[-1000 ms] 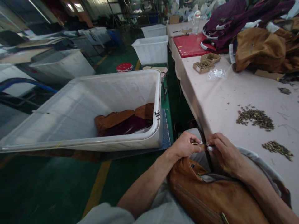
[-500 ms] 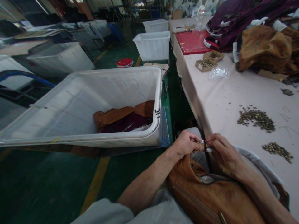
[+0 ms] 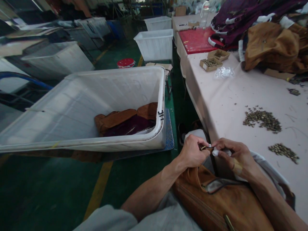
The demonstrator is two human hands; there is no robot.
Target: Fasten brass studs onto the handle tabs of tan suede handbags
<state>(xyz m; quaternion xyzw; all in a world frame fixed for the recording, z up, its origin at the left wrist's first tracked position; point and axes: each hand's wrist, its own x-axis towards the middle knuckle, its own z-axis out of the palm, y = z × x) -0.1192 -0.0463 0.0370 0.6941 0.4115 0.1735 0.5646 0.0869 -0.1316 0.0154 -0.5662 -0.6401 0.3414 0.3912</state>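
A brown leather bag [image 3: 223,205] lies across my lap, its zipped opening partly spread to a pale lining. Above it, my left hand [image 3: 193,151] is closed, thumb and fingers pinching a small strap tab with a brass-coloured ring [image 3: 204,148]. My right hand [image 3: 237,156] is closed opposite, its fingertips on the strap end and white wrapping [image 3: 216,152] beside the tab. The two hands almost meet at the table's edge. The fingers hide how strap and ring join.
A large white bin [image 3: 134,142] with brown and purple bags stands at left. On the table [image 3: 231,122] at right lie small metal hardware piles [image 3: 262,120], cardboard boxes of hardware [image 3: 211,63], a plastic bag [image 3: 224,73] and heaped bags [image 3: 271,46]. A red stool [image 3: 126,63] stands beyond.
My right hand has turned and shifted slightly right, so more white wrapping shows. My left hand stays pinched on the strap tab. The view has moved slightly.
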